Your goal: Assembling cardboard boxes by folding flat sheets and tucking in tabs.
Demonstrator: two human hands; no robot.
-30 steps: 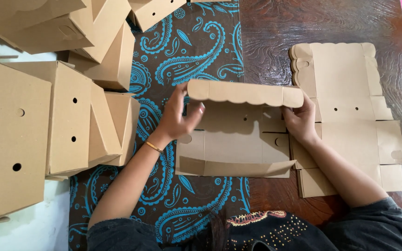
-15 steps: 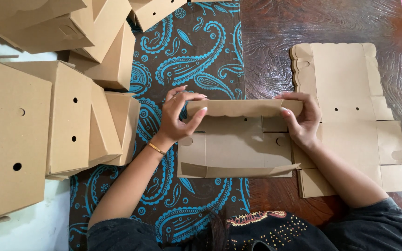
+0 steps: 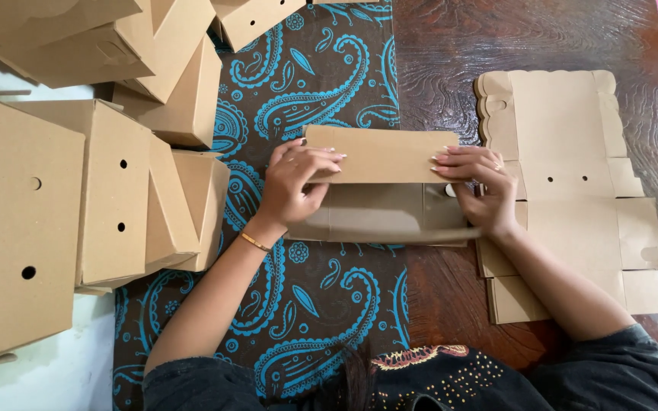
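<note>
Hands meet over a half-folded brown cardboard box (image 3: 382, 186) in the head view, the only view there is. The box lies across the edge where a dark cloth with a teal paisley pattern (image 3: 321, 297) ends and the dark brown wooden table (image 3: 451, 46) shows bare. Its lid flap is folded down over the body, making a flat brown panel on top, with the front wall open below it.

The left hand (image 3: 295, 186) presses on the left end of that flap, fingers stretched out side by side over the panel and the thumb tucked under its edge, so the flap is pinched between them. A thin gold bangle (image 3: 254, 242) sits on that wrist. The right hand (image 3: 477, 183) holds the right end, fingers laid flat and close together on the panel, thumb hidden beneath.

Just right of the box, touching the right forearm, lies a stack of flat, unfolded brown cardboard blanks with scalloped edges (image 3: 573, 190) on the bare wood. To the left stands a cluster of finished brown cardboard boxes with small round holes (image 3: 108, 198), some upright, some tipped, spreading up along the top left. At the bottom edge a dark garment with small gold studs (image 3: 436, 377) shows.
</note>
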